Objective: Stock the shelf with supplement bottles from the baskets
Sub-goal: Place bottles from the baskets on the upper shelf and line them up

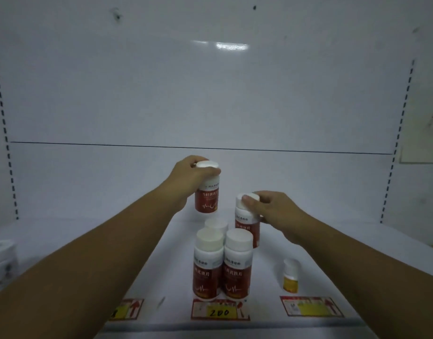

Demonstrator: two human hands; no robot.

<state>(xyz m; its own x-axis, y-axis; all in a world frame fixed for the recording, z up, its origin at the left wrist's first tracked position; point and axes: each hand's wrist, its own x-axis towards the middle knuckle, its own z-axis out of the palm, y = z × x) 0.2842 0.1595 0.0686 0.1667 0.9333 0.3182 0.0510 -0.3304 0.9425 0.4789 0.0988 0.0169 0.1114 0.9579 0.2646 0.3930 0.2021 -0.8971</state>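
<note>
Two red-labelled supplement bottles with white caps stand side by side at the front of the white shelf (88, 241): the left front bottle (207, 265) and the right front bottle (237, 265). Behind them only the cap of a third bottle (216, 224) shows. My left hand (191, 182) grips another red bottle (208, 199) near its cap, held above the shelf behind the group. My right hand (274, 211) holds a further red bottle (247, 223) by its top, to the right rear of the group; whether it rests on the shelf is hidden.
A small yellow-labelled bottle (291, 277) stands alone at the front right. Price tags line the shelf's front edge, the middle tag (220, 311) reading 200. White containers (0, 260) sit at the far left edge. The shelf's back panel (210, 94) is white.
</note>
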